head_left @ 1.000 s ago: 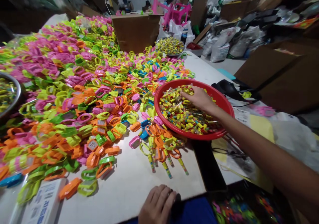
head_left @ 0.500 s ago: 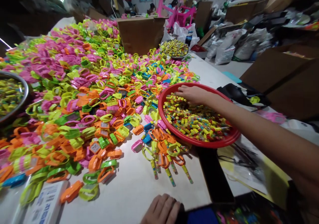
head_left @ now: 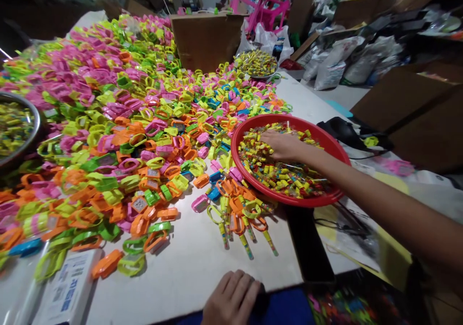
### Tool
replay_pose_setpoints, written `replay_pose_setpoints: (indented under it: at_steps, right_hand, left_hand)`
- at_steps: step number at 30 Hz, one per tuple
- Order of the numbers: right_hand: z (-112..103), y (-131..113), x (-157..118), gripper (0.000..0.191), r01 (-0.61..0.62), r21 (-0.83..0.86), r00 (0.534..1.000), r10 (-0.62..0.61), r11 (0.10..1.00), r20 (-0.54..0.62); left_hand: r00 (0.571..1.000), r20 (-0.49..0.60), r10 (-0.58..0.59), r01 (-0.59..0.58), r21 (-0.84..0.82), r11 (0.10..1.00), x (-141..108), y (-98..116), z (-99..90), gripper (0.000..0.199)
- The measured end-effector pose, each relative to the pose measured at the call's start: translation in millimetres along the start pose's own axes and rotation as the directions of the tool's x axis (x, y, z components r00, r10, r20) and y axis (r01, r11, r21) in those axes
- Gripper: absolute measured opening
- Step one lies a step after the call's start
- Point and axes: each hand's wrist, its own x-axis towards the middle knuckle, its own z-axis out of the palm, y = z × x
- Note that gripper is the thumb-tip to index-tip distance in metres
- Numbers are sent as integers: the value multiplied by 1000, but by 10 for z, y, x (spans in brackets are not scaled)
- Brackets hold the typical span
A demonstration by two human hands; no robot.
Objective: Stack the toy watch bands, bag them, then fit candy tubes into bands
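My right hand (head_left: 280, 145) reaches into a red plastic basin (head_left: 237, 163), its fingers down among small yellow wrapped tubes (head_left: 289, 182). The fingertips are partly buried, so what they grip is hidden. My left hand (head_left: 233, 296) rests at the near table edge, back up and fingers curled together; its palm is hidden and nothing shows in it. Between the hands lies a cluster of orange and yellow toy watches (head_left: 237, 204) with several printed tubes sticking out from them towards me.
A large heap of colourful plastic toy watches (head_left: 119, 117) covers the table's left side. Metal bowls of tubes stand at far left (head_left: 36, 122) and at the back (head_left: 256, 64). A dark phone-like slab (head_left: 313, 248) lies under the basin's near side. A white printed box (head_left: 68, 286) sits front left.
My right hand has shifted from near the basin's far rim, down and nearer among the tubes. The left hand stays at the table edge. The camera view has tilted slightly downward.
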Motion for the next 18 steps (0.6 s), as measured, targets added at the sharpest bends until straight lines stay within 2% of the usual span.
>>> replay_pose_setpoints:
  at_steps: [2, 4, 5, 6, 7, 8, 9, 10, 11, 12, 14, 16, 18]
  right_hand:
    - [-54, -153, -63, 25, -92, 38, 992, 95, 995, -79]
    - [-116, -465, -214, 34, -203, 185, 956, 236, 962, -176]
    - [-136, -687, -321, 37, -266, 474, 893, 399, 839, -206]
    - [-145, -946, -443, 41, -265, 727, 860, 496, 634, -120]
    - [-141, -1229, -571, 42, -236, 887, 861, 508, 396, 3]
    - [-126, -1521, -696, 42, -201, 967, 870, 483, 157, 102]
    - [-102, -1803, -812, 41, -184, 982, 893, 410, -37, 183]
    - [-72, -2063, -911, 40, -197, 959, 890, 373, -203, 262]
    - [-41, -2287, -992, 39, -224, 918, 883, 330, -327, 333]
    - [-8, -2472, -1054, 38, -249, 879, 879, 286, -407, 382]
    - [60, -2718, -1134, 36, -287, 797, 863, 216, -532, 456]
    - [136, -2837, -1181, 30, -309, 735, 856, 161, -604, 492]
    - [233, -2892, -1221, 23, -264, 749, 868, 190, -607, 459]
  left_hand:
    - [1000, 7, -13, 13, -65, 998, 9, 2, -28, 38]
    - [995, -2, -101, 99, -181, 978, 64, -5, -87, 36]
    - [984, -6, -177, 170, -245, 954, 117, -18, -136, 34]
    - [967, -9, -254, 240, -302, 923, 190, -41, -198, 34]
    - [945, -10, -328, 305, -340, 890, 282, -75, -274, 39]
    - [939, -31, -344, 310, -362, 879, 389, -120, -361, 51]
    - [943, -78, -322, 273, -366, 889, 508, -175, -454, 64]
    - [953, -114, -280, 224, -354, 908, 631, -236, -550, 76]
    - [965, -129, -230, 178, -325, 929, 751, -300, -642, 85]
    - [978, -123, -171, 128, -293, 948, 860, -362, -727, 94]
    - [999, 15, -46, 49, -248, 968, 1025, -466, -865, 103]
    - [984, 169, 53, -17, -207, 978, 1103, -525, -952, 84]
    - [968, 231, 96, -56, -171, 984, 1106, -531, -993, 55]
